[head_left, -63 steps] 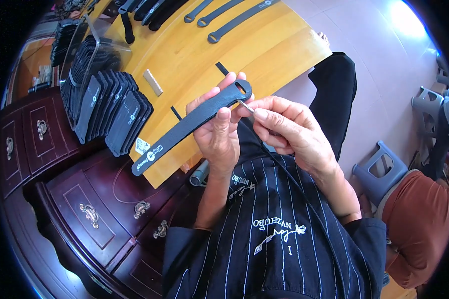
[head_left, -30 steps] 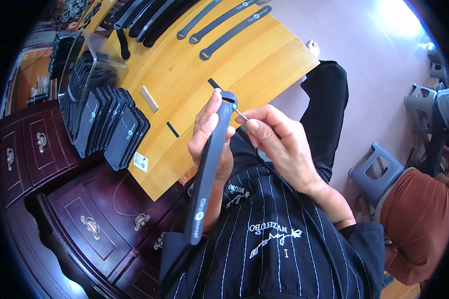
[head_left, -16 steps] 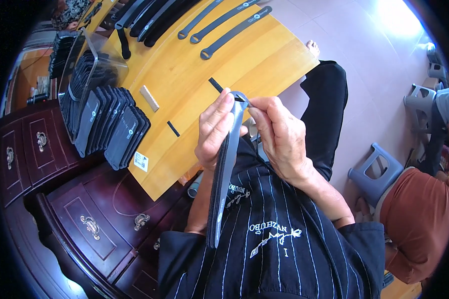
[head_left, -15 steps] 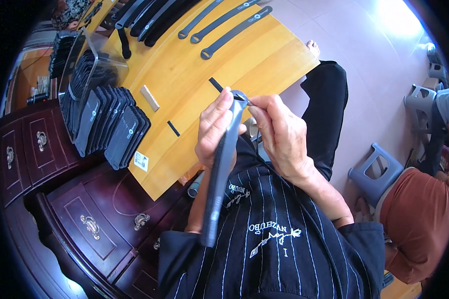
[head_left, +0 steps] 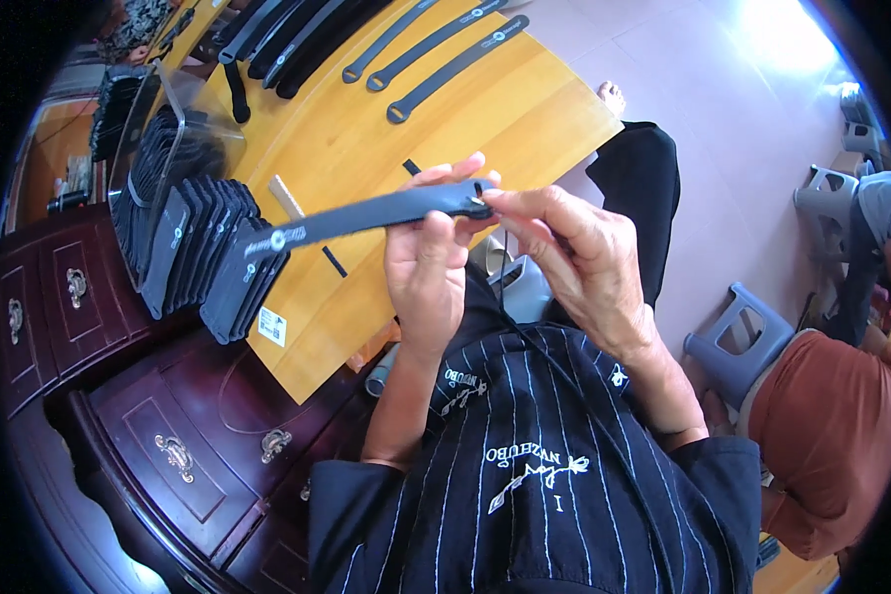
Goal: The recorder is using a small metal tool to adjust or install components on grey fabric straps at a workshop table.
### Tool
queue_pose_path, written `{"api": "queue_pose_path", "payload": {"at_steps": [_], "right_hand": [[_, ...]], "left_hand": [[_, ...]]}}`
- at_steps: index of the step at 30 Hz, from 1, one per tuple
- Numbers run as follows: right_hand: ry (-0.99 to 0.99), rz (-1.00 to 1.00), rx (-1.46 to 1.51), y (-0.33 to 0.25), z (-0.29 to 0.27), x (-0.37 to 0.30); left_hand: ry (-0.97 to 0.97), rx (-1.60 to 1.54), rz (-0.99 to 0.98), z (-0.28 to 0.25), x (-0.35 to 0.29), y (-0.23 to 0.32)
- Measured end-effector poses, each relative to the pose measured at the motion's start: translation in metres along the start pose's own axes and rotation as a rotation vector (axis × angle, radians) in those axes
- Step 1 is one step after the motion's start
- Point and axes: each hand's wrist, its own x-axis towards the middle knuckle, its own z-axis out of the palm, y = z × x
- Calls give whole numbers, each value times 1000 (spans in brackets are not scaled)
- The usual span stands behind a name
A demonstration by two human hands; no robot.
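A long dark grey strap (head_left: 366, 216) with a white print and a slotted end is held out across the table's near side. My left hand (head_left: 428, 282) grips it close to the slotted end, thumb on top and fingers beneath. My right hand (head_left: 594, 262) is closed in a pinch right at the slot. A small shiny bit shows there, too little to name; what the fingertips hold is mostly hidden. Beyond my hands, similar straps (head_left: 455, 71) lie spread apart on the wooden table (head_left: 525, 119).
Bundled grey straps (head_left: 223, 257) stand at the table's left edge beside a clear plastic bin (head_left: 208, 129). A beige strip (head_left: 287, 197) and small black strips (head_left: 335, 261) lie on the tabletop. Dark wooden drawers (head_left: 178, 445) are at left; a grey stool (head_left: 742, 332) and a seated person are at right.
The strap has swung from pointing down toward my body to pointing left across the table. My left hand has turned with it, while my right hand stays at the slotted end.
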Motion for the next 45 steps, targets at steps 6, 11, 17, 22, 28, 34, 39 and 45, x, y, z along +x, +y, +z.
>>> {"api": "queue_pose_path", "payload": {"at_steps": [6, 11, 17, 22, 28, 34, 39, 45], "right_hand": [[-34, 6, -34, -6, -5, -4], [-73, -34, -151, 12, -8, -6], [-39, -106, -222, 17, -4, 3], [-54, -138, -271, 12, 1, 13], [-146, -209, -296, 4, -1, 26], [-236, 74, -7, -1, -10, 22], [-253, 46, 46, -2, -12, 25], [-553, 228, 535, -4, -9, 18]], "left_hand": [[-4, 375, -5, -7, -6, -2], [-163, 380, -237, -21, -9, 0], [-65, 328, -322, -12, -10, 7], [-41, 294, -347, -9, -12, 17], [-26, 241, -355, -16, -12, 26], [-67, 128, -338, -23, -12, 22], [-152, 187, -424, -20, -13, 23], [-349, 164, -585, -23, -24, 29]]}}
